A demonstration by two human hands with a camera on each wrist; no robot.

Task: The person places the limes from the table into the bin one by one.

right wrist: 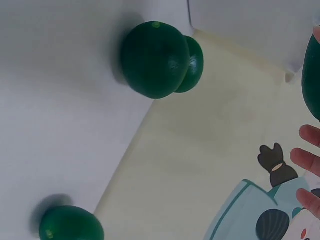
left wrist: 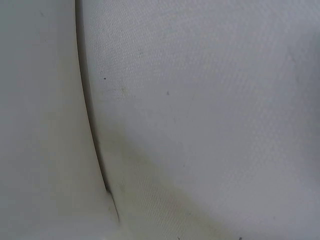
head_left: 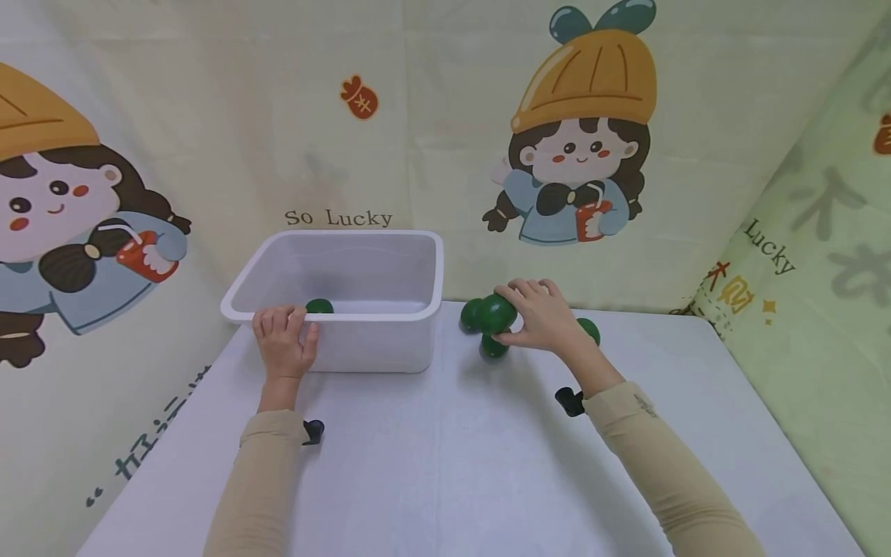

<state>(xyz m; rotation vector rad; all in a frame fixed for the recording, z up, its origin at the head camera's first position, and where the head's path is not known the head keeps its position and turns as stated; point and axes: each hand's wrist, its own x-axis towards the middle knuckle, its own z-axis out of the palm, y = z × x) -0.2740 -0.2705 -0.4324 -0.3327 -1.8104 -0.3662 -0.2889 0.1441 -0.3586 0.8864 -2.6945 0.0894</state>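
Note:
My left hand (head_left: 287, 331) grips the front rim of a white plastic bin (head_left: 390, 309), fingers hooked over the edge and thumb on the outer wall. One green ball (head_left: 319, 306) lies inside the bin. My right hand (head_left: 518, 316) holds a green ball (head_left: 497, 312) just right of the bin, among other green balls (head_left: 472, 315) on the table. In the right wrist view the held ball (right wrist: 313, 75) shows at the right edge above my fingertips (right wrist: 306, 160), with two green balls (right wrist: 152, 60) touching each other beyond. The left wrist view shows only white surfaces.
A small green ball (head_left: 494, 346) lies under my right hand and another (head_left: 589, 329) behind the wrist. A further green ball (right wrist: 70, 225) sits at the lower left of the right wrist view. The white table (head_left: 445, 464) ends at cartoon-printed cloth walls (head_left: 578, 155).

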